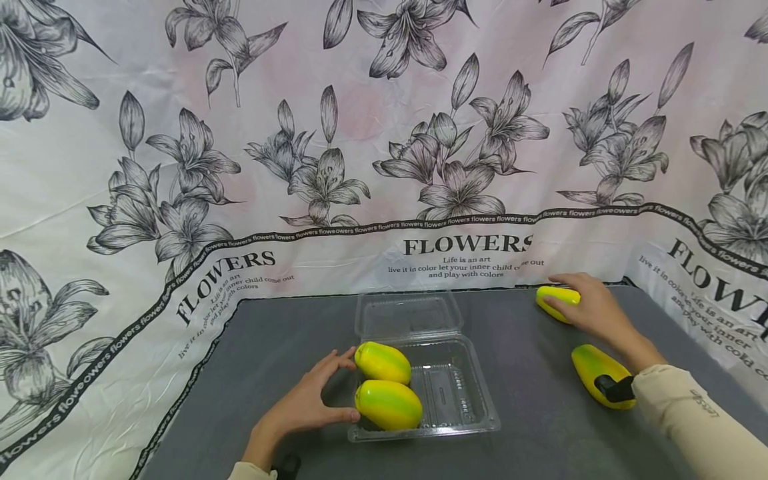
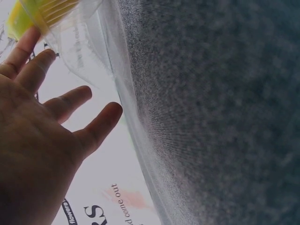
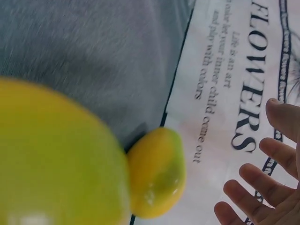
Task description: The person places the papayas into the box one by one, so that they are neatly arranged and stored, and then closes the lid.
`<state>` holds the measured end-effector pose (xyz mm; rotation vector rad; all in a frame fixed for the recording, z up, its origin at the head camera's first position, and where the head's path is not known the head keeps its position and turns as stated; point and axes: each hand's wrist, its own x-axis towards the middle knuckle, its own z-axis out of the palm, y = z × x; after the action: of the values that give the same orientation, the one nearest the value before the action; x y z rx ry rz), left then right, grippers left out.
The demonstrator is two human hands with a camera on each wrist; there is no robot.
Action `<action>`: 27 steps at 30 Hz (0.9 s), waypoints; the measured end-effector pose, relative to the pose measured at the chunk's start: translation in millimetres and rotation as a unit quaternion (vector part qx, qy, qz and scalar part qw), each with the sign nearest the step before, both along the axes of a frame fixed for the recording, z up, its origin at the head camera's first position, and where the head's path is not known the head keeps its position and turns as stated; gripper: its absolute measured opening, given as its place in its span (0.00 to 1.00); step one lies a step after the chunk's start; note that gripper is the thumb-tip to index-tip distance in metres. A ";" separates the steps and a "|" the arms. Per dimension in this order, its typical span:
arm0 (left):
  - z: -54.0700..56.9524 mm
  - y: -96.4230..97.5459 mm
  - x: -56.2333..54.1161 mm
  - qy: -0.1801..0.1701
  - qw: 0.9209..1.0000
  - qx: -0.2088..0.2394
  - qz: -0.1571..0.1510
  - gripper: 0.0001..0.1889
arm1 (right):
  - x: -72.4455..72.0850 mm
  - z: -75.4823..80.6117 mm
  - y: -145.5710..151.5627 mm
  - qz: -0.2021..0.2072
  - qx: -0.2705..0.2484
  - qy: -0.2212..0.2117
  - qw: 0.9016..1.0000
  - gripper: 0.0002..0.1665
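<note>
Two yellow-green fruits, papaya-like in shape, lie in the left half of a clear plastic clamshell box point(image 1: 447, 387): a rear fruit point(image 1: 384, 363) and a front fruit point(image 1: 390, 405). At the box's left side my left hand point(image 1: 309, 397) spreads its fingers and thumb, fingertips close to the fruits and box wall. My right hand point(image 1: 591, 307) reaches over a third such fruit point(image 1: 558, 303) at the table's far right; in the right wrist view its fingers look straight and apart from this fruit point(image 3: 157, 173). A fourth fruit point(image 1: 594, 370) lies under the right wrist, partly hidden by the black strap.
The box's lid point(image 1: 411, 315) is folded back toward the rear of the grey table point(image 1: 270, 340). Behind stands a white cloth point(image 1: 324, 260) printed with flowers and lettering, which also runs along both sides.
</note>
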<state>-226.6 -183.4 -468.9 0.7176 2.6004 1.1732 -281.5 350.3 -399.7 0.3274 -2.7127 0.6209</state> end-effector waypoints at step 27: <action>-1.3 -1.5 -1.5 -0.007 1.000 0.003 -0.004 0.35 | -39.4 -8.1 43.0 -0.018 0.038 -0.140 0.989 0.41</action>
<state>-228.1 -184.9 -470.2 0.7182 2.5812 1.1805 -321.0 393.3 -407.8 0.2227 -3.0089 0.5947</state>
